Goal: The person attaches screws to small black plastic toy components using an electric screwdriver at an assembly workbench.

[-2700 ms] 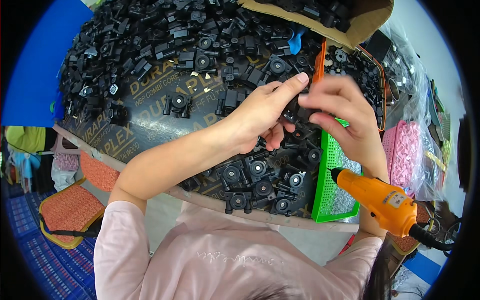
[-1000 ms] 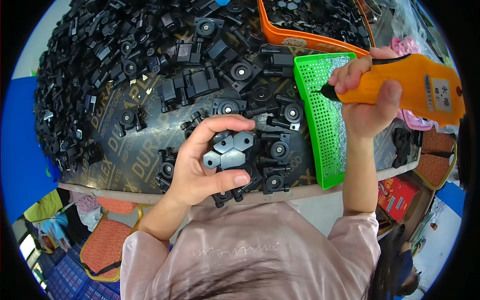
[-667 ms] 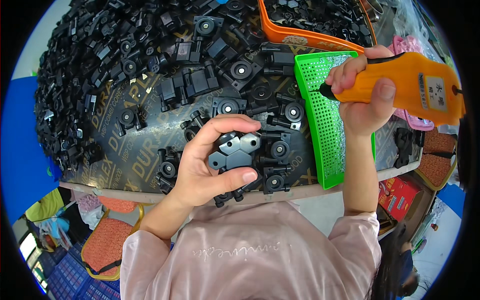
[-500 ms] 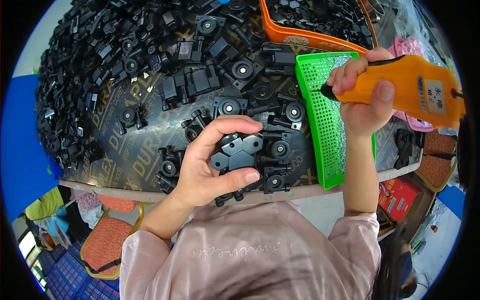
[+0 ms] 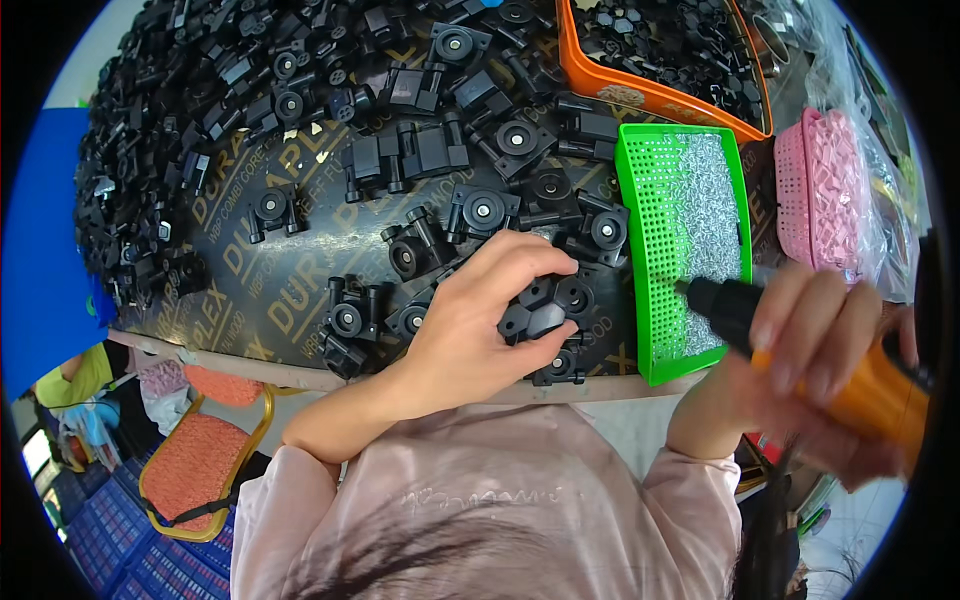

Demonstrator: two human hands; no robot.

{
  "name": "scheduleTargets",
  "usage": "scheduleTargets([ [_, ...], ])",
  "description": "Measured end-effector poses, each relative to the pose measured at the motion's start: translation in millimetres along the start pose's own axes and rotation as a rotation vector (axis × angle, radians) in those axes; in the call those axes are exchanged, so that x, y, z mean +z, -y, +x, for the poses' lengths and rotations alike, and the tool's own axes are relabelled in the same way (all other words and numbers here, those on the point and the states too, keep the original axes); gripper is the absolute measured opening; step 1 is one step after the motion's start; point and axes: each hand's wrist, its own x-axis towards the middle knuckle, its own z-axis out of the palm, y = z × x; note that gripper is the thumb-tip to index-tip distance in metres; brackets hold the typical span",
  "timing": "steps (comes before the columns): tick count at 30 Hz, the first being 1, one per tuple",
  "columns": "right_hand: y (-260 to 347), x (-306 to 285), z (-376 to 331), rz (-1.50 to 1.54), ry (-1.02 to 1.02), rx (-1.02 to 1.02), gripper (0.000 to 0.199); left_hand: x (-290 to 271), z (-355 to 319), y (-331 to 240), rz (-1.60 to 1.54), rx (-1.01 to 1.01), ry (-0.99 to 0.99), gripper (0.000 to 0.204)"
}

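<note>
My left hand [image 5: 480, 325] curls its thumb and fingers round a black part with hexagonal plates [image 5: 543, 318], just above the table's near side. Palm and fingers hide much of that part. Out to the right, my right hand [image 5: 815, 335] is closed round an orange electric screwdriver [image 5: 728, 310] with a black nose, somewhat smeared by motion. Its tip points left, over the green perforated tray [image 5: 655, 225], where many small silver screws lie toward the right side. Several black wheeled assemblies [image 5: 484, 210] lie around and beyond my left hand.
A big heap of black parts [image 5: 240, 75] covers the table's far left. Beyond the green tray stands an orange tray [image 5: 662, 108] of small black pieces. A pink basket [image 5: 793, 195] of pink pieces is at the right. A chair [image 5: 205, 465] stands at lower left.
My right hand has brought the screwdriver down and nearer to me, its tip now lower over the green tray. The left hand has turned, and less of the held part shows. The view has shifted slightly.
</note>
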Motion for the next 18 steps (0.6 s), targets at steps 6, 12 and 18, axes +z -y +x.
scheduleTargets([
  [6, -19, 33, -17, 0.114, -0.190, -0.089, 0.057, 1, -1, 3, 0.054, -0.010, 0.021, 0.041],
  [12, -21, 40, -20, 0.062, -0.184, -0.011, 0.054, 4, 1, -2, 0.080, 0.012, 0.027, 0.039],
  [18, -25, 18, -18, 0.104, 0.145, 0.020, 0.050, 2, 0, -4, 0.053, 0.017, 0.003, 0.035],
])
